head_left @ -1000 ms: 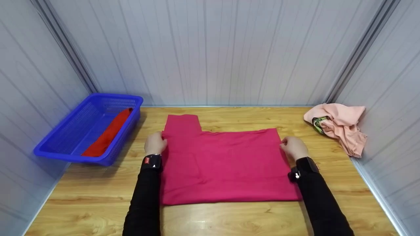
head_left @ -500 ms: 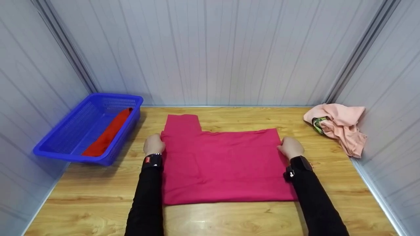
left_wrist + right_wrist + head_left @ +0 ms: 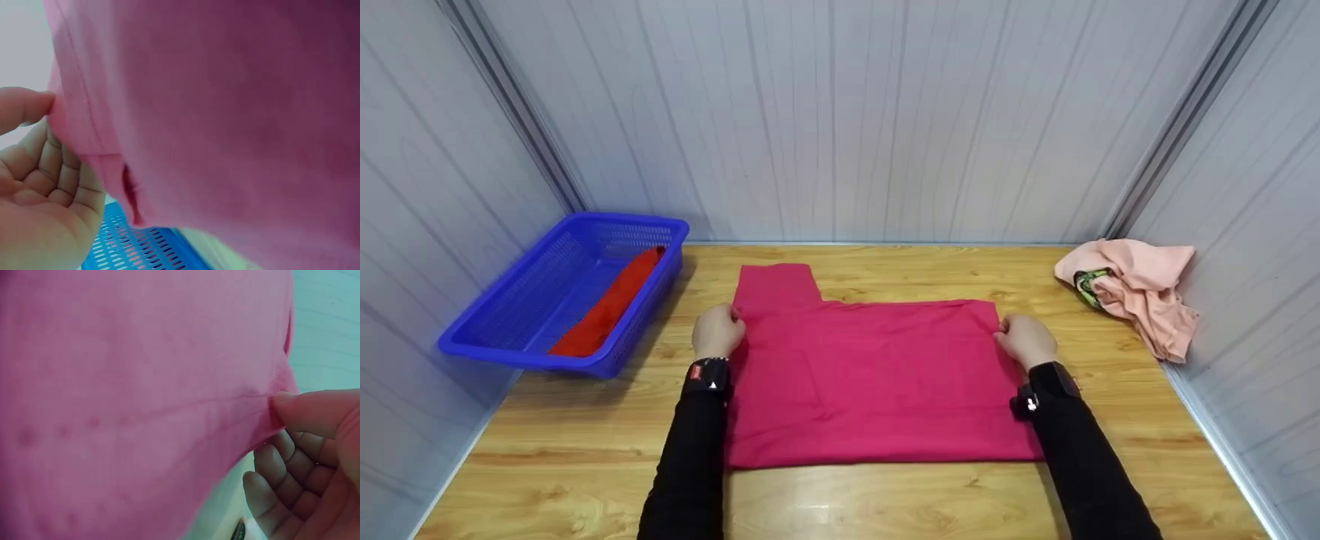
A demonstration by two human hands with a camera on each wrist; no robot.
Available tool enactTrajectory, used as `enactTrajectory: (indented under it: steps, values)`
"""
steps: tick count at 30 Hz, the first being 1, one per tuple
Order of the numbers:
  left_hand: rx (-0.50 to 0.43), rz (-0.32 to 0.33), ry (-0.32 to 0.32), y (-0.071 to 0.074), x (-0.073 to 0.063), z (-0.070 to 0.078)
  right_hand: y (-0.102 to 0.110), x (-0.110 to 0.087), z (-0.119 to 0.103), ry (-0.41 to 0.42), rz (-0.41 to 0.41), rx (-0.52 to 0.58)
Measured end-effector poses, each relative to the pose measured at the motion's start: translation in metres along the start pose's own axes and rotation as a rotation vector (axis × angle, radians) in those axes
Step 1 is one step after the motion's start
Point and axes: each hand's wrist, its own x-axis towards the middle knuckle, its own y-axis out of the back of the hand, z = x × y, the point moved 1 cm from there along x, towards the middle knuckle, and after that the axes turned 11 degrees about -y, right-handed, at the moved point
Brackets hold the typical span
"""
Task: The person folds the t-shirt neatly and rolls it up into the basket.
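A magenta shirt (image 3: 877, 375), folded into a wide rectangle, covers the middle of the wooden table, and a sleeve-like flap (image 3: 776, 283) sticks out at its far left. My left hand (image 3: 717, 331) pinches the shirt's left edge near that flap. In the left wrist view, the thumb of my left hand (image 3: 50, 191) presses the cloth against the fingers. On the opposite side my right hand (image 3: 1026, 339) grips the right edge. The right wrist view has the right hand (image 3: 309, 455) pinching a corner of the cloth between thumb and forefinger, the other fingers curled below.
At the left stands a blue perforated basket (image 3: 525, 364) with a folded red cloth (image 3: 611, 307) in it. A crumpled peach-coloured garment (image 3: 1140, 277) with a green print lies at the far right by the wall. Panel walls (image 3: 855, 120) enclose the table (image 3: 885, 502) on three sides.
My right hand has shifted slightly to the left since a second ago. The shirt's far right corner has come down a little and lost its point. Basket and peach garment stay put.
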Motion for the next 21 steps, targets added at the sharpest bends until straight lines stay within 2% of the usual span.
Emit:
enactTrajectory:
  steps: [3,6,14,18,21]
  values:
    - [-0.027,0.058,-0.082,0.002,-0.003,0.004,0.003,-0.004,-0.001,0.040,0.018,0.025]
    - [-0.040,0.125,-0.204,0.005,-0.007,0.011,0.004,-0.008,-0.004,0.097,0.049,0.050]
    - [0.051,0.325,-0.692,0.003,-0.019,0.033,0.003,-0.020,-0.018,0.306,0.192,0.117]
    - [0.088,0.361,-0.893,-0.004,-0.025,0.043,0.000,-0.026,-0.026,0.400,0.205,0.139]
    - [0.108,0.348,-1.001,-0.010,-0.030,0.052,-0.003,-0.029,-0.031,0.477,0.192,0.145]
